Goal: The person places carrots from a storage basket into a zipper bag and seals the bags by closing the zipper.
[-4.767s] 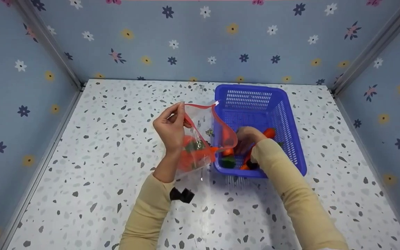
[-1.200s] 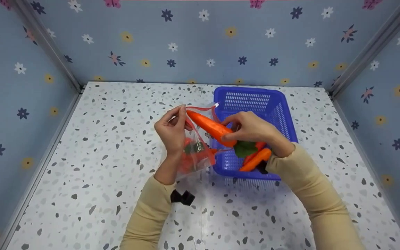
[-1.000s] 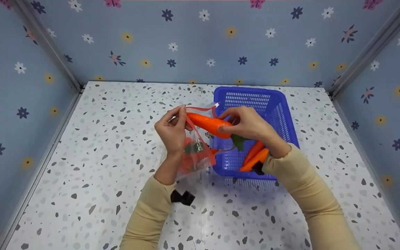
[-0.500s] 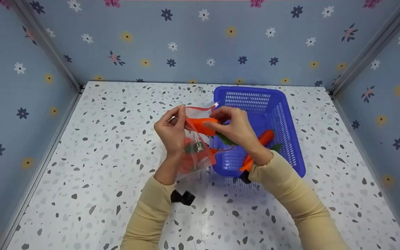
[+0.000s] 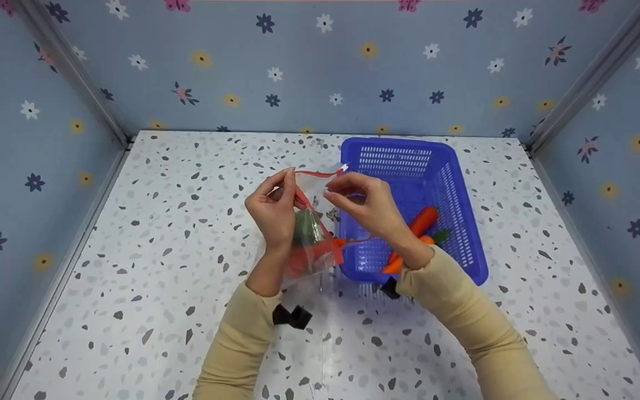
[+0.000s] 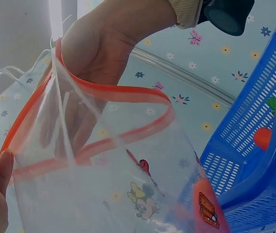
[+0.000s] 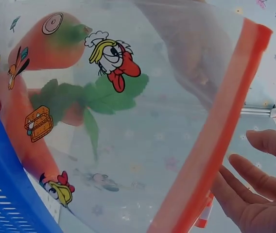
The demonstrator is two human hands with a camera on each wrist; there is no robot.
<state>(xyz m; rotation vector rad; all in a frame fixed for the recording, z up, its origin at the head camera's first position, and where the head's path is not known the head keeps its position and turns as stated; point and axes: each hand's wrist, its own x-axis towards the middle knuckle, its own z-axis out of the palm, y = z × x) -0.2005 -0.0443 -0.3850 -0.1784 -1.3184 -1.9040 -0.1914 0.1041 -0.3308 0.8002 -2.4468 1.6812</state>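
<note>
My left hand pinches the red-edged rim of a clear zip bag, its mouth gaping. In the left wrist view, the left thumb presses on that rim. My right hand is at the bag's mouth, fingers loosely curved with nothing between them; the right wrist view shows these fingers spread beside the red strip. Inside the bag lie carrots with green leaves, partly blurred by the printed plastic. Two more carrots, one red-orange and one orange, lie in the blue basket.
The basket stands directly right of the bag, partly under my right forearm. Beneath everything is a white speckled table. Blue flowered walls enclose the back and sides. A black wrist camera juts from my left cuff.
My right hand brought a carrot from the basket, slid it into the bag and let go; it now lies inside with its leaves showing. The left hand has stayed on the rim.
</note>
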